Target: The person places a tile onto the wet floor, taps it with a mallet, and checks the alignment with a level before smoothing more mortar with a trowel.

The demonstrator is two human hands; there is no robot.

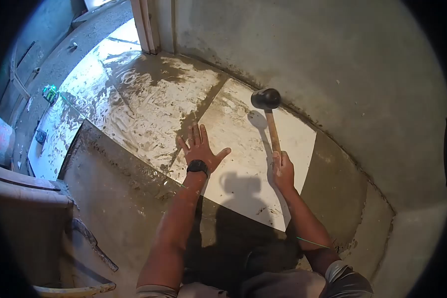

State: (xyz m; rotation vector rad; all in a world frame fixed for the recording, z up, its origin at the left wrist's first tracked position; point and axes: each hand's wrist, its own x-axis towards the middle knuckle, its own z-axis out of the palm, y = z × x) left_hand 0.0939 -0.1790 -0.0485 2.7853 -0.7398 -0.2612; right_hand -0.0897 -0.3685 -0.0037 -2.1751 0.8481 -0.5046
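My right hand (283, 171) is closed round the wooden handle of a black-headed mallet (266, 99), which is raised above a white tile (243, 149). The mallet's shadow falls on that tile. My left hand (201, 150) lies with its fingers spread near the tile's left edge, by the joint with a mud-smeared tile (149, 109). A dark watch (197, 166) is on my left wrist. Wet grey mortar covers parts of the laid tiles and the joint.
A grey wall (323, 59) runs along the right, and a door frame (146, 30) stands at the top. Green string (313, 243) crosses low over the floor. At the left are a green reel (49, 93) and a bucket (30, 223).
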